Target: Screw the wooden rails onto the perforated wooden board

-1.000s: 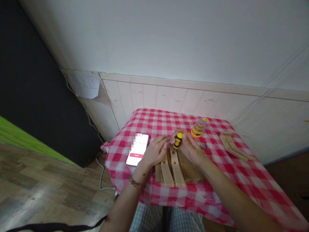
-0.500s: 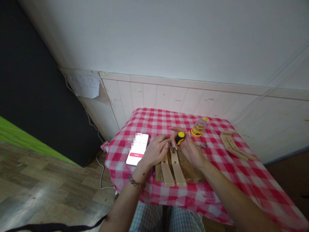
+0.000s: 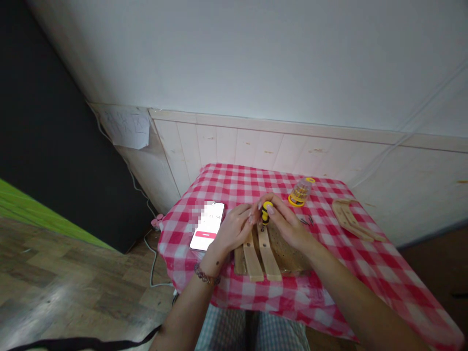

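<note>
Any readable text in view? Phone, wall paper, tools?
Phone: "11:54" perhaps, at the top of the screen, too small to be sure; the rest is pixelated.
Pink button: label too small to read.
Paper on the wall: hand-drawn marks, too blurred to read.
Screwdriver and bit case: no readable text.

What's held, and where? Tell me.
The right hand's fingers grip a yellow-and-black screwdriver by its handle; the left hand's fingers reach beside it, contact unclear.
</note>
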The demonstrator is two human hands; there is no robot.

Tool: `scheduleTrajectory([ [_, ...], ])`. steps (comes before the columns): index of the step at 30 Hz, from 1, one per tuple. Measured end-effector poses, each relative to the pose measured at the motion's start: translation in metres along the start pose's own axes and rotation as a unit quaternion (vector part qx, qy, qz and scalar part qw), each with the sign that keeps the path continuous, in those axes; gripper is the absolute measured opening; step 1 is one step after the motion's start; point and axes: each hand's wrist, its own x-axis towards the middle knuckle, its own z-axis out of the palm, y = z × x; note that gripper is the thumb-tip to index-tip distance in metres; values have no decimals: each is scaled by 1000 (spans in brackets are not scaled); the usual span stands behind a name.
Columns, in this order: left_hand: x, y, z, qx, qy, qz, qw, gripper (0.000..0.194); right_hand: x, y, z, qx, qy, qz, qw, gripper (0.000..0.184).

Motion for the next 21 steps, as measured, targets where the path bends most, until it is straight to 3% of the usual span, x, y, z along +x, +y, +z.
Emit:
scheduleTrajectory([
  [4,1,3,-3,-6,-3,-3,1000,42,3,5,3,46,30,-7,998,24],
  [7,1,5,-4,-11,-2,-7,1000,43,4,8,6,44,71,4,996,31],
  [13,0,2,-1,-20,5,-13,1000,45,2,5,9,118,85,26,989,41],
  [21,0,2,-1,-23,1,-11,1000,44,0,4,-5,12,57,-17,998,29],
])
